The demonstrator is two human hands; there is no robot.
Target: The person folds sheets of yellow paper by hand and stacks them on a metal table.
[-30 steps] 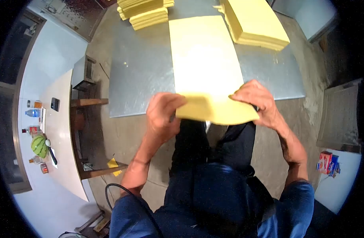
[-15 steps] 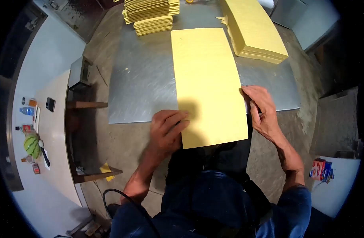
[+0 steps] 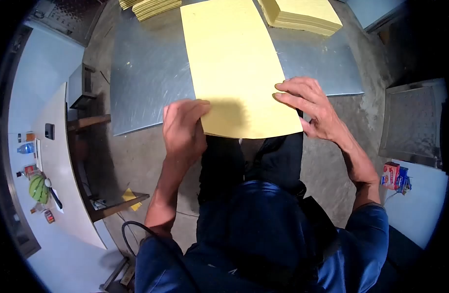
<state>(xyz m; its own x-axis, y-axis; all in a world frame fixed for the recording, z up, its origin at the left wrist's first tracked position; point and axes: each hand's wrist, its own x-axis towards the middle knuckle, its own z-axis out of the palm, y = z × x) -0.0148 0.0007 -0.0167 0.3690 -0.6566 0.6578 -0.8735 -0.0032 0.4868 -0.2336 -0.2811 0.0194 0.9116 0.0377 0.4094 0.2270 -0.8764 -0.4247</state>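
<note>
- The long yellow paper sheet [image 3: 234, 63] lay lengthwise over the metal-topped desk [image 3: 151, 83], its near end running out past the desk's front edge and above the person's legs [image 3: 224, 166].
- The left hand [image 3: 185, 122] had its fingers bent over the sheet's left side near that end, fingertips on the upper face; the thumb was hidden, so whether it pinched from beneath could not be told.
- The right hand [image 3: 307, 107] was spread, its fingertips over the right side and its thumb well apart from them, lower down by the near corner, so it did not look clamped on anything.
- Good handling here probably meant matching pressure on both sides, since a firmer pull from one hand would likely have skewed the sheet.
- The overhanging end seemed to bow a little between the hands; light fingertips there (paper this broad creases easily) would have served better than a hard grip.
- Whether it was one sheet or several lying flush was not clear, so squaring the near corners by feel looked sensible.
- The left yellow stack [image 3: 158, 9] and the right yellow stack [image 3: 302, 22] stood at the far part of the desk, one on either side of the sheet, and keeping its far end straight between them would have helped avoid a snag.
</note>
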